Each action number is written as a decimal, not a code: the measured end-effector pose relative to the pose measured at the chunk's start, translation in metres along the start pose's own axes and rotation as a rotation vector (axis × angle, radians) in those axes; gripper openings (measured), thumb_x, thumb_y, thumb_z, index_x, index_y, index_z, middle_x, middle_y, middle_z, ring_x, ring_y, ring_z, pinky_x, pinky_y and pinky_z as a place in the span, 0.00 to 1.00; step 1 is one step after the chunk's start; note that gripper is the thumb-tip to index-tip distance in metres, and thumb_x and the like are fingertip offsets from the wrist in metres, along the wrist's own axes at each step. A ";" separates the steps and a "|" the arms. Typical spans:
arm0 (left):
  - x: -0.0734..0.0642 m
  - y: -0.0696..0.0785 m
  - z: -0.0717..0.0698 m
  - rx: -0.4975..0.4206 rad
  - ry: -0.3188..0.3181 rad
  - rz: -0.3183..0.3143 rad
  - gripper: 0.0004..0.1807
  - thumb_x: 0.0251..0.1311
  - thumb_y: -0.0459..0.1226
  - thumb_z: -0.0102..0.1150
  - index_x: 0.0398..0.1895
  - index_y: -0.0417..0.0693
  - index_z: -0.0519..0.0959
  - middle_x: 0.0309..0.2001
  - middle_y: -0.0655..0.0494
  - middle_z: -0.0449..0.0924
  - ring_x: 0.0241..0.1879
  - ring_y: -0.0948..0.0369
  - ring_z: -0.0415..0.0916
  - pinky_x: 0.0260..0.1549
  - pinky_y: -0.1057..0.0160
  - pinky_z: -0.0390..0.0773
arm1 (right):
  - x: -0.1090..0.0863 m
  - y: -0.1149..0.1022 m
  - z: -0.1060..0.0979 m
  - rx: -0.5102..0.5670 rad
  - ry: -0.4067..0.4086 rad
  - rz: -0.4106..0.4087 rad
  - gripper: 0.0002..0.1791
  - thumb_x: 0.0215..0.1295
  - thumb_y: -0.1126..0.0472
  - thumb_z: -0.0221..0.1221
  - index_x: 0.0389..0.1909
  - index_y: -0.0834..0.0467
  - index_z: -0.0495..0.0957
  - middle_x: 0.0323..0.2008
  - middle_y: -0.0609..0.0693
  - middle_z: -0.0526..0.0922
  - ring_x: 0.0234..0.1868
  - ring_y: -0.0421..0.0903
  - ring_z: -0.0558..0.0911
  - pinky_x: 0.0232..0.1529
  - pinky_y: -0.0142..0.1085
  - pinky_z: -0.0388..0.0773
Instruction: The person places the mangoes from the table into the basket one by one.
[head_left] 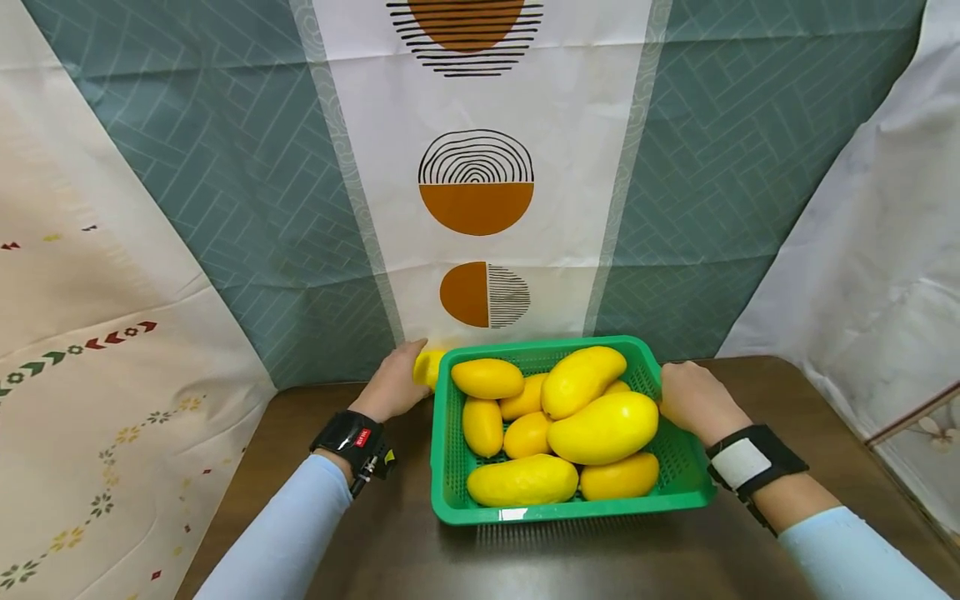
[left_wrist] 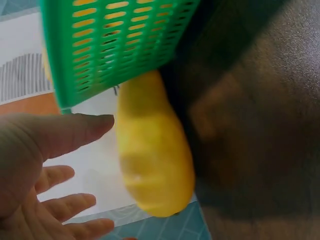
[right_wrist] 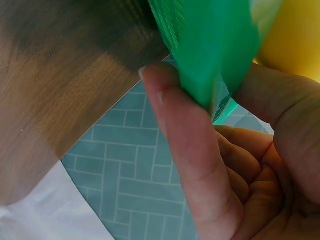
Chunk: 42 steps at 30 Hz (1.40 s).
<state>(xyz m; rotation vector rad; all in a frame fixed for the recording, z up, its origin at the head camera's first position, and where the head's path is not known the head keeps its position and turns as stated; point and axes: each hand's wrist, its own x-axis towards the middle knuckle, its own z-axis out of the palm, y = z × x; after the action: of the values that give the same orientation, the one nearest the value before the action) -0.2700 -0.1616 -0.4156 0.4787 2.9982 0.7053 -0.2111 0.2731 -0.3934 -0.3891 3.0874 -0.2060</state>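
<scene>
A green plastic basket [head_left: 570, 514] holds several yellow mangoes [head_left: 603, 427] of different sizes. My right hand [head_left: 697, 400] pinches the basket's right rim between thumb and index finger; the right wrist view shows the rim [right_wrist: 200, 75] between them. At the far left corner, another yellow fruit [left_wrist: 152, 150], long and rounded, lies outside the basket and partly behind its wall. My left hand [head_left: 393, 379] is beside this fruit. In the left wrist view its fingers [left_wrist: 72, 206] are spread and the thumb is straight, with a gap between thumb and fruit.
The basket stands on a dark brown wooden table [head_left: 390, 533]. Behind it hangs a patterned cloth [head_left: 480, 208] in teal and white, close to the table's far edge. Light curtains [head_left: 112, 375] hang at both sides.
</scene>
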 end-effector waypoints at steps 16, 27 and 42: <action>-0.003 -0.014 0.019 0.126 -0.130 -0.093 0.49 0.50 0.43 0.66 0.73 0.54 0.49 0.70 0.40 0.44 0.67 0.38 0.37 0.57 0.35 0.52 | 0.000 -0.005 -0.002 -0.013 -0.001 -0.008 0.12 0.55 0.70 0.54 0.16 0.58 0.65 0.15 0.50 0.62 0.18 0.45 0.69 0.21 0.36 0.70; -0.009 -0.013 0.020 0.108 -0.029 -0.113 0.40 0.48 0.41 0.68 0.65 0.42 0.62 0.56 0.36 0.62 0.61 0.38 0.54 0.60 0.38 0.47 | 0.002 -0.004 -0.004 -0.007 -0.029 0.004 0.14 0.56 0.70 0.53 0.15 0.57 0.64 0.15 0.49 0.61 0.16 0.45 0.67 0.18 0.33 0.65; -0.030 -0.020 0.017 0.158 -0.042 -0.265 0.38 0.45 0.48 0.69 0.55 0.38 0.64 0.35 0.48 0.70 0.33 0.53 0.69 0.32 0.55 0.72 | 0.002 -0.002 -0.001 -0.012 -0.036 0.019 0.12 0.56 0.69 0.53 0.17 0.58 0.65 0.16 0.50 0.62 0.18 0.45 0.68 0.19 0.34 0.67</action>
<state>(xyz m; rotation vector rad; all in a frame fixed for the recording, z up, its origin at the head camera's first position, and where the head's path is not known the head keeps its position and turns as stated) -0.2460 -0.1801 -0.4409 0.0931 3.0089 0.4356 -0.2132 0.2711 -0.3919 -0.3599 3.0565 -0.1788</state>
